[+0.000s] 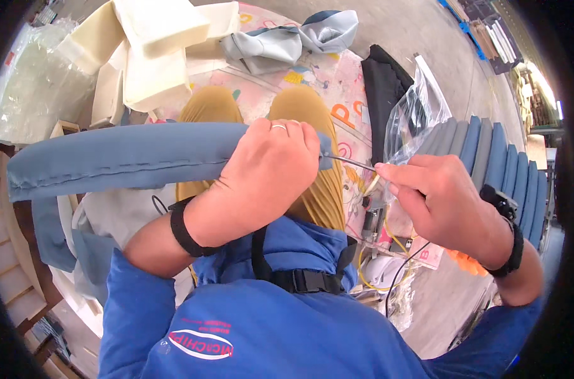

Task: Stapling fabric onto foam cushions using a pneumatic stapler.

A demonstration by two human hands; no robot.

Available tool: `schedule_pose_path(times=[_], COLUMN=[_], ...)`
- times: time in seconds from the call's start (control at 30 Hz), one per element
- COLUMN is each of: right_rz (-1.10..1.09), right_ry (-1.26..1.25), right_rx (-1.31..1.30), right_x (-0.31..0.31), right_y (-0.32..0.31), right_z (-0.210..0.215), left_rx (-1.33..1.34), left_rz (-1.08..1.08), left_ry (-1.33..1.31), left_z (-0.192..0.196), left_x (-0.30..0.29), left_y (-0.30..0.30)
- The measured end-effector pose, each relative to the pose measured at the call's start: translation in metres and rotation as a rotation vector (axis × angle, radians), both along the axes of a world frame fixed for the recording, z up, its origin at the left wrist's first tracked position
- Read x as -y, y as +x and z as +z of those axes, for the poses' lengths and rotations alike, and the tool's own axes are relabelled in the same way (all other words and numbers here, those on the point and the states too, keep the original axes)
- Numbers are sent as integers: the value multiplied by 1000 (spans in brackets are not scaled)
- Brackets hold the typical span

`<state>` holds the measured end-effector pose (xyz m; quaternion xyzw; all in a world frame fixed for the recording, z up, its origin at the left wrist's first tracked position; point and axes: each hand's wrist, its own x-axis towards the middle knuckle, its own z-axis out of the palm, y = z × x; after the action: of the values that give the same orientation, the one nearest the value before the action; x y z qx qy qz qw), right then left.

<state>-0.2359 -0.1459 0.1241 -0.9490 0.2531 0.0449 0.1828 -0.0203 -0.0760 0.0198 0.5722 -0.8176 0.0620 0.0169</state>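
A long blue-grey fabric-covered padded piece [129, 148] lies across my lap, with a stitched seam along its near side. My left hand [271, 164] is closed around its right end, and a small bit of the fabric shows past the knuckles. My right hand [441, 196] pinches a thin metal rod [356, 162], whose far tip meets the fabric at that end. Whether the tip goes into the cloth or only touches it, I cannot tell. The rod's other end is hidden in my right fingers.
Cream foam blocks [157, 76] are piled at the far left, beside grey-blue fabric covers [268, 47]. Black fabric [381, 88] and a clear plastic bag [419, 114] lie at the right. Blue and grey padded pieces [498, 158] stand in a row there. A yellow cord [362, 268] loops below.
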Motion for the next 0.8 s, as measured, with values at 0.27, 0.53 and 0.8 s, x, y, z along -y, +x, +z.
schedule_pose_path(times=[0.27,0.53,0.8], right_rz=[-240,-160,-11], right_ry=[45,1,-41], right_rx=[310,178,40], right_x=[-21,-17,-2], right_y=[-19,-34,-14], right_z=[-40,-18,7], left_rx=[-187,-231,-229], left_rz=[108,76,45], left_ry=[14,-37,-34], left_z=[15,12,12], left_x=[0,-11,-9], left_y=[19,7,9])
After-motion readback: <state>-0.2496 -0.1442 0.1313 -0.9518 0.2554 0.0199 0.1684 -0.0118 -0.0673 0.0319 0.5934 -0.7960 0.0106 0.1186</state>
